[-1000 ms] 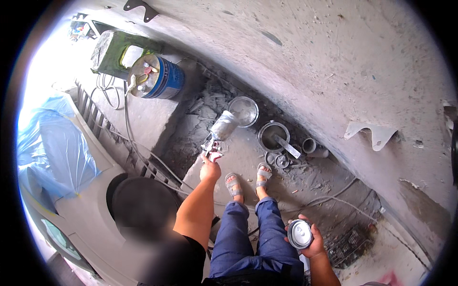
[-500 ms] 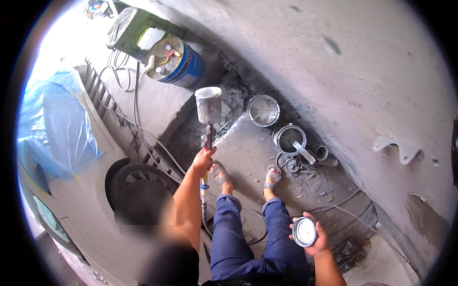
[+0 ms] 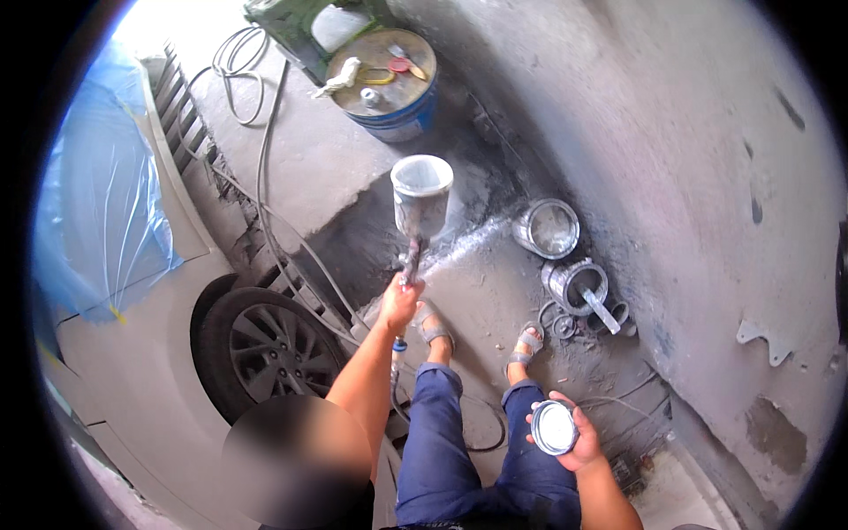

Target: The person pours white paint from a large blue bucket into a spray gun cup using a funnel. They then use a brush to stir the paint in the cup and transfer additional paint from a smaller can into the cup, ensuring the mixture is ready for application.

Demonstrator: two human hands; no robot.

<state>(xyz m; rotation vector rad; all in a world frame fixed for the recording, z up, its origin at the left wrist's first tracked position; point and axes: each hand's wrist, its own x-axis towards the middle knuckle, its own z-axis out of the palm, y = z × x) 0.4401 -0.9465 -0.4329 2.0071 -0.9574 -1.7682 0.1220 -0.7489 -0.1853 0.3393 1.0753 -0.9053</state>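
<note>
My left hand (image 3: 403,303) is closed round the handle of a spray gun (image 3: 412,258), held out in front of me. On top of the gun sits an uncovered, paint-stained cup (image 3: 422,210) with a pale inside. Below my fist, an air hose fitting with a blue ring (image 3: 399,346) hangs from the handle. Over my right thigh, my right hand (image 3: 580,442) grips a round lid (image 3: 555,427) by its edge, its white inner face turned up. The two hands are well apart.
A blue drum (image 3: 389,88) with small tools on top stands at the far side. Two metal cans (image 3: 549,228) sit along the wall, one with a stick (image 3: 601,311) in it. Hoses (image 3: 265,177) cross the floor. On my left is a car, its wheel (image 3: 278,349) exposed, partly under blue film (image 3: 110,185).
My view has shifted, so the drum and cans appear farther right and the car's wheel shows more fully. Both hands keep their hold on the spray gun and the lid.
</note>
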